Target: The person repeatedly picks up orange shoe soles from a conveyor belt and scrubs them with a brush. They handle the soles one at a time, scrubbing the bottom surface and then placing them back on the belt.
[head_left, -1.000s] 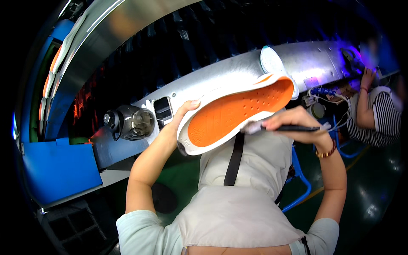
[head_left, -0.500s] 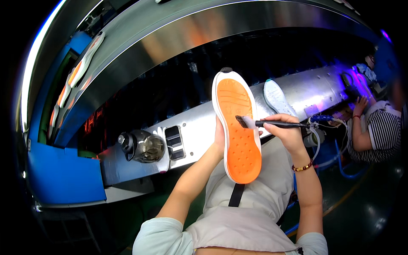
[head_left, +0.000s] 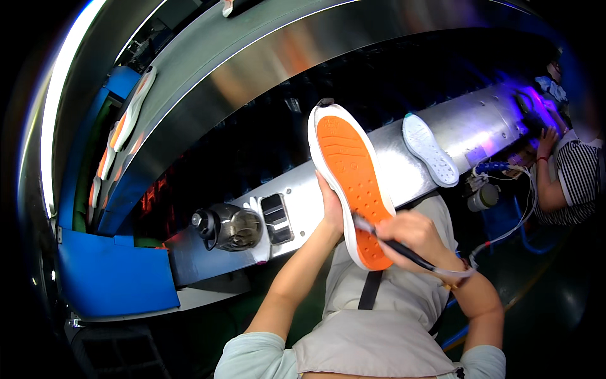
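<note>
A shoe sole (head_left: 346, 165), orange inside with a white rim, stands tilted in front of me above my lap. My left hand (head_left: 331, 205) is closed on its left edge, the fingers partly hidden behind it. In my right hand (head_left: 413, 237) is a brush (head_left: 404, 252) with a black handle and a tube running from its end past my wrist. The bristles touch the orange surface near the sole's left rim, in the lower half. My right hand is slightly smeared by motion, but its fingers are wrapped round the handle.
On the metal bench (head_left: 385, 151) lie a pale blue sole (head_left: 430, 148), a dark bottle (head_left: 233, 227), a white sole beside it and a black tray (head_left: 276, 218). Beyond runs a conveyor belt (head_left: 189, 69) carrying several soles (head_left: 134, 114). A co-worker in a striped shirt (head_left: 577, 177) sits at right.
The brush has moved down the sole from its middle toward the lower left rim. My right hand has come lower with it. The whole view has shifted slightly.
</note>
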Action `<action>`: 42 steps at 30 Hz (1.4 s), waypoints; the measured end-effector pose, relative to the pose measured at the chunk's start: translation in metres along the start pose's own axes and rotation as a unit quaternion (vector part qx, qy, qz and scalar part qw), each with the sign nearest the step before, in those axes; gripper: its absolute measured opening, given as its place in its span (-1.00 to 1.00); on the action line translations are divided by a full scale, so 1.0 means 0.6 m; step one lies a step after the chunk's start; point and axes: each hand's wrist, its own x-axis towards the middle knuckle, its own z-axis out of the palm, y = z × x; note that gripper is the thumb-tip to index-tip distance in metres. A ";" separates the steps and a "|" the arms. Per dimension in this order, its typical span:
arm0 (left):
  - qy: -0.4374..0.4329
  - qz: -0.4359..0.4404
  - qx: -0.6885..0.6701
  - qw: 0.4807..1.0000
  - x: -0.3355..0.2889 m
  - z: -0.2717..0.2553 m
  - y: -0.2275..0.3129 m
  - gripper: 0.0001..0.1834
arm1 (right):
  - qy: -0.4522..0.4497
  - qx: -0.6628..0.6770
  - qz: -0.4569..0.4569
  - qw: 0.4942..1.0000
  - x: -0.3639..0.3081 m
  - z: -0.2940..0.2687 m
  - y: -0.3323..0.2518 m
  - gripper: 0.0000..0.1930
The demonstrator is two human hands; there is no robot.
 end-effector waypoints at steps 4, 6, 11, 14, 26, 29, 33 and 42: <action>-0.112 -0.066 0.028 0.991 -0.021 -0.010 0.001 -0.09 | -0.077 0.200 0.044 0.976 0.011 -0.056 -0.004 -0.91; -0.126 -0.067 0.019 0.990 -0.039 0.037 -0.008 -0.06 | 0.007 0.255 0.132 0.958 0.053 -0.087 -0.002 -0.90; -0.228 -0.096 -0.123 0.961 -0.044 0.069 -0.026 -0.04 | 0.049 0.208 0.096 0.972 0.095 -0.068 0.017 -0.85; -0.169 -0.070 -0.236 0.954 -0.039 0.047 -0.014 -0.08 | -0.103 0.295 0.058 0.948 0.065 -0.071 -0.006 -0.82; -0.066 0.102 -0.003 0.993 -0.004 0.052 0.014 0.03 | 0.006 0.393 0.137 0.909 0.035 -0.086 -0.017 -0.83; -0.084 0.150 0.007 0.985 0.010 0.050 0.027 0.05 | -0.026 0.257 0.040 0.965 0.033 -0.075 -0.005 -0.83; -0.224 0.137 -0.047 0.964 0.008 0.055 0.057 0.06 | -0.111 0.287 -0.014 0.951 0.020 -0.083 -0.027 -0.81; -0.233 0.140 -0.002 0.962 0.007 0.053 0.083 0.05 | -0.114 0.341 0.074 0.930 -0.002 -0.093 -0.015 -0.80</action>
